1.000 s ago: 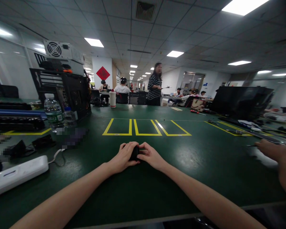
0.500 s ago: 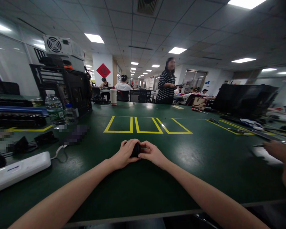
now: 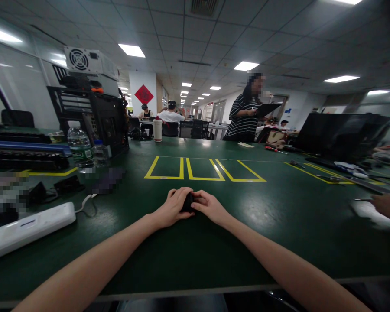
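Both my hands rest together on the green table (image 3: 195, 242), a little in front of me at the centre. A small black object (image 3: 187, 202) sits between them. My left hand (image 3: 171, 209) curls round its left side and my right hand (image 3: 208, 206) pinches its right side. Most of the object is hidden by my fingers, so I cannot make out what it is.
Three yellow taped boxes (image 3: 203, 169) lie beyond my hands. At left are a white power strip (image 3: 26, 227), water bottles (image 3: 80, 147) and a black computer case (image 3: 97, 119). A co-worker's hand (image 3: 388, 206) shows at far right; a person in stripes (image 3: 245, 117) stands behind the table.
My hands stay closed on the black object, hardly moving. The view has shifted slightly left. The person in the striped top has walked to the right, and the co-worker's hand has drawn back to the right.
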A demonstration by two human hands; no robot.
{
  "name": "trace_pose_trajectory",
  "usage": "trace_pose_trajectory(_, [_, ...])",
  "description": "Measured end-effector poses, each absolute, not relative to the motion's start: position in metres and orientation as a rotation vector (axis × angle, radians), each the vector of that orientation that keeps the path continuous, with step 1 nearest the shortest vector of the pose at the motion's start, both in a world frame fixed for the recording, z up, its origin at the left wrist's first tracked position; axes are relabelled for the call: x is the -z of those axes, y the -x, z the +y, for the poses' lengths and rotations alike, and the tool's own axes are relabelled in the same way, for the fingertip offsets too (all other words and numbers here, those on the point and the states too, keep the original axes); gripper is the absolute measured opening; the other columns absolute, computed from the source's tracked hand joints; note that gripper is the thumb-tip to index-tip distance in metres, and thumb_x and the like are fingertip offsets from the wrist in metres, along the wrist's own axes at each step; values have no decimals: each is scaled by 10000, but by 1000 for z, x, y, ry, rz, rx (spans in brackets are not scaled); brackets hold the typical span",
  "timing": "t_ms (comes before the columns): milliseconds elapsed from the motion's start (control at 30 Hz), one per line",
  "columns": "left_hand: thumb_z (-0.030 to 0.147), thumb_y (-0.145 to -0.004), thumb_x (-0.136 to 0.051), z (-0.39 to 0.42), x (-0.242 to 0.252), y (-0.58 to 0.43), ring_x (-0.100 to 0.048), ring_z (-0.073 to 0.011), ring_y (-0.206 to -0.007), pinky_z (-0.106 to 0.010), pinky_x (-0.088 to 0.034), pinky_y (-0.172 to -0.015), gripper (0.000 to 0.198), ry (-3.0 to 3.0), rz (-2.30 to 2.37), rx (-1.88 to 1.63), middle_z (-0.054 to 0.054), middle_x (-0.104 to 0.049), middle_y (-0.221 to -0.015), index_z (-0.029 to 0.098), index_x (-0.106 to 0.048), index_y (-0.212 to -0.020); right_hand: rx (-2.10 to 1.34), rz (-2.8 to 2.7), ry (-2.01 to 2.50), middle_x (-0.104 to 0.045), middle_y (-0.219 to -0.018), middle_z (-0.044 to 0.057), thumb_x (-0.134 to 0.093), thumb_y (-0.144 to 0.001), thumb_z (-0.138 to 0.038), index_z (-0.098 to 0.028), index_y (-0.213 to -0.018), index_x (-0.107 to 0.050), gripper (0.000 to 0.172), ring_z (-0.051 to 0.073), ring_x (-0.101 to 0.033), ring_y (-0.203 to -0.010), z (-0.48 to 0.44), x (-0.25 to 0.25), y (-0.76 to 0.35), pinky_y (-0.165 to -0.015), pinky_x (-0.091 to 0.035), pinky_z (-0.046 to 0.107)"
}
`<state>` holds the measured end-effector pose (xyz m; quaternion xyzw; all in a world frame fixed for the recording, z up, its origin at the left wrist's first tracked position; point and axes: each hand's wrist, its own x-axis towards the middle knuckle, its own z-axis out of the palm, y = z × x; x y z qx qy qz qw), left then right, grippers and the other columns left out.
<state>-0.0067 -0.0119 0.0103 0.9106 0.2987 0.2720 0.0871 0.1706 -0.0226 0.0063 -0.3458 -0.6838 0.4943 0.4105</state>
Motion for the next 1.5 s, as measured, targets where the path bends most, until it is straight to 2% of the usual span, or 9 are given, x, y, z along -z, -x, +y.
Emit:
trace_pose_trajectory(167, [313,-731,-534,-12,-11,6,-386,-211,-1077,-406,-214,-944,543,-2709,885,-810,-67,-416,-1150,231,-247,-1184,-1268,-1714,817,-529,-941,-1,-615,-649,-222,-192,-910,-454,308,151,-532,-934,-23,-6,-169,-831,-427,311])
trace_pose_trajectory(367, [323,-718,-548,-11,-10,4,-392,-216,-1069,-407,-219,-936,544,-2700,909,-824,-60,-431,-1129,236,-263,-1172,-1183,-1697,854,-511,-841,-15,-525,-728,-302,-185,-832,-457,171,120,-518,-834,-18,-5,-166,-789,-423,281])
trace_pose_trajectory(533, [322,-733,-531,-13,-12,4,-392,-214,-1067,-408,-218,-940,531,-2694,898,-808,-68,-420,-1140,232,-257,-1179,-1114,-1753,968,-508,-933,16,-495,-747,-341,-193,-938,-448,246,152,-503,-886,-20,-5,-166,-782,-417,303])
trace_pose_trajectory(667, [320,-735,-527,-12,-11,4,-398,-210,-1058,-405,-218,-941,536,-2695,892,-819,-66,-423,-1128,228,-250,-1185,-952,-1919,999,-518,-860,9,-412,-790,-372,-209,-918,-464,213,156,-502,-817,-27,-10,-168,-764,-400,325])
trace_pose_trajectory(900, [304,-737,-524,-10,-8,4,-398,-211,-1059,-404,-229,-934,516,-2705,898,-829,-57,-428,-1120,233,-262,-1176,-918,-1978,985,-506,-938,5,-496,-745,-346,-245,-986,-421,272,153,-497,-875,-31,-11,-172,-786,-393,315])
trace_pose_trajectory(1100, [307,-738,-525,-9,-7,4,-384,-209,-1075,-416,-202,-956,534,-2695,901,-825,-59,-406,-1156,233,-242,-1185,-905,-1903,1008,-521,-824,-5,-350,-812,-400,-232,-924,-409,210,133,-524,-783,-27,-8,-167,-717,-415,286])
trace_pose_trajectory(1267, [326,-732,-533,-8,-8,2,-395,-212,-1058,-409,-231,-936,538,-2716,911,-822,-67,-418,-1128,220,-250,-1176,-826,-1948,1006,-518,-827,2,-359,-818,-374,-224,-1009,-368,243,125,-514,-746,-23,-3,-167,-696,-414,286])
trace_pose_trajectory(1367, [332,-733,-532,-9,-8,2,-395,-214,-1057,-403,-241,-927,536,-2725,910,-825,-69,-419,-1122,218,-251,-1175,-808,-1981,1007,-519,-852,11,-352,-824,-363,-221,-1032,-360,251,132,-511,-768,-23,-3,-168,-702,-414,296])
trace_pose_trajectory(1500, [328,-734,-531,-10,-9,2,-397,-210,-1054,-397,-242,-925,521,-2728,906,-824,-59,-426,-1112,225,-263,-1168,-792,-2031,978,-513,-906,14,-386,-814,-338,-219,-956,-406,187,148,-503,-852,-26,-7,-171,-743,-408,307])
